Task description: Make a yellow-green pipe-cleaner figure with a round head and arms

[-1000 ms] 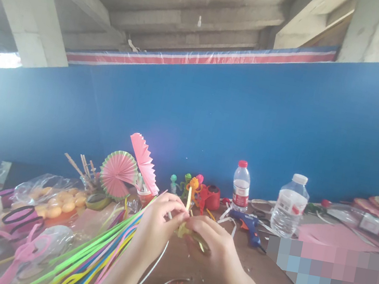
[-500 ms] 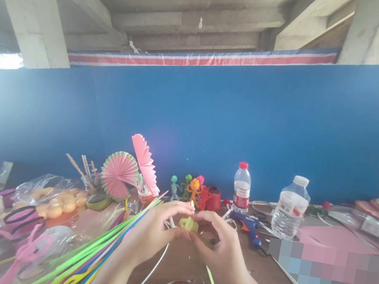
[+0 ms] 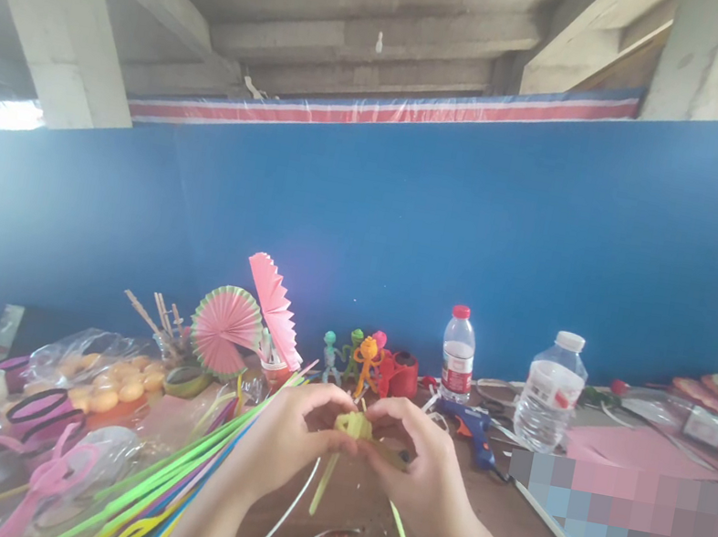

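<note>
While our left hand (image 3: 295,428) and right hand (image 3: 428,457) pinch the yellow piece (image 3: 354,425) between thumbs and fingers above the table (image 3: 493,533), we face a red-capped bottle (image 3: 457,360), a white-capped bottle (image 3: 551,390) of clear liquid (image 3: 536,425) (labels (image 3: 456,366) too blurred to read) and bagged orange balls (image 3: 114,387).

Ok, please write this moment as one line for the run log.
left hand: pinching yellow piece | right hand: pinching same piece | pale strip: extends below piece | nearby: coloured strips, blue glue gun, red-capped bottle
</note>
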Tool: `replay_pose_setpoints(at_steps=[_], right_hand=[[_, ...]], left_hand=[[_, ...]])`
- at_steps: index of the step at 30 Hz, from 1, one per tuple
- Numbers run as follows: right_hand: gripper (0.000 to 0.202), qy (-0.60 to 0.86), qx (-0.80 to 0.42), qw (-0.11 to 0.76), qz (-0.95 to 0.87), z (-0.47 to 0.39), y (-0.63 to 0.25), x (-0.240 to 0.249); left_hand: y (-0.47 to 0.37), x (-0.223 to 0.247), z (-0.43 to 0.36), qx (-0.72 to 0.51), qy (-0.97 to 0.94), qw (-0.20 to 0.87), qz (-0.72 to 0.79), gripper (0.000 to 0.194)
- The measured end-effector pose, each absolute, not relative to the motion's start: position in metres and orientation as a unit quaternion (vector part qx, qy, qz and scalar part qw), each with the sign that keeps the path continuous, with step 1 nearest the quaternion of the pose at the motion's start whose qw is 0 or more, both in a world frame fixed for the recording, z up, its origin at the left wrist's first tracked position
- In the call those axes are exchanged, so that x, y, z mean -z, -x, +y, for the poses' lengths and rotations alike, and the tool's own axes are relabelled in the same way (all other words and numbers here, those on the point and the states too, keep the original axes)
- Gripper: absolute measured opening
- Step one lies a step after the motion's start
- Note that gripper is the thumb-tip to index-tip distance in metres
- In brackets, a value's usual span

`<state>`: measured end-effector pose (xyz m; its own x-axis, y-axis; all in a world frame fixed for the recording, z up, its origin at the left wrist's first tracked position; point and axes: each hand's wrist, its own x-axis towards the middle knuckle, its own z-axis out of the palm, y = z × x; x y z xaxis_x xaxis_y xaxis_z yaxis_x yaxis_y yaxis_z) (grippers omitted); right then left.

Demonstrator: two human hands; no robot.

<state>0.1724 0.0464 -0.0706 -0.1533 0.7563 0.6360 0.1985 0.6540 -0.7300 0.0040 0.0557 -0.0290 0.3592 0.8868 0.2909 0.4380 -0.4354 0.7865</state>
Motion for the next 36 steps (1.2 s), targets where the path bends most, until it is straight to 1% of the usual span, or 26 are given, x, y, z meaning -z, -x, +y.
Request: replay_pose_setpoints(at_steps=[4, 8, 13, 15, 20, 22, 26, 28, 32, 36], right_hand=[[0.012, 0.341, -0.192, 0.556, -0.733, 0.045, -0.172, 0.071], [0.007, 0.319, -0.125, 0.567, -0.749, 0.047, -0.172, 0.074], [0.012, 0.288, -0.097, 0.572, -0.762, 0.049, -0.172, 0.077], [0.016, 0.287, -0.109, 0.573, -0.759, 0.048, -0.173, 0.077], [0.028, 0.315, -0.22, 0.568, -0.728, 0.044, -0.176, 0.069], [0.026, 0.301, -0.234, 0.565, -0.731, 0.043, -0.177, 0.066], [0.012, 0.254, -0.26, 0.577, -0.731, 0.042, -0.179, 0.06], [0.009, 0.255, -0.277, 0.581, -0.721, 0.042, -0.179, 0.059], [0.012, 0.291, -0.287, 0.579, -0.706, 0.041, -0.176, 0.061], [0.016, 0.293, -0.276, 0.577, -0.71, 0.038, -0.175, 0.061]], left_hand=[[-0.006, 0.029, 0.055, -0.372, -0.745, 0.325, 0.448, 0.021], [-0.008, 0.026, 0.051, -0.374, -0.737, 0.333, 0.454, 0.025], [-0.008, 0.025, 0.049, -0.377, -0.733, 0.351, 0.445, 0.025], [-0.006, 0.026, 0.05, -0.381, -0.73, 0.356, 0.443, 0.024], [-0.001, 0.026, 0.05, -0.394, -0.742, 0.36, 0.406, 0.024], [-0.001, 0.024, 0.049, -0.395, -0.755, 0.349, 0.391, 0.024], [-0.001, 0.021, 0.046, -0.391, -0.776, 0.316, 0.381, 0.024], [-0.002, 0.021, 0.045, -0.39, -0.781, 0.308, 0.378, 0.025], [-0.004, 0.023, 0.046, -0.394, -0.784, 0.293, 0.378, 0.031], [-0.005, 0.024, 0.046, -0.388, -0.787, 0.285, 0.385, 0.033]])
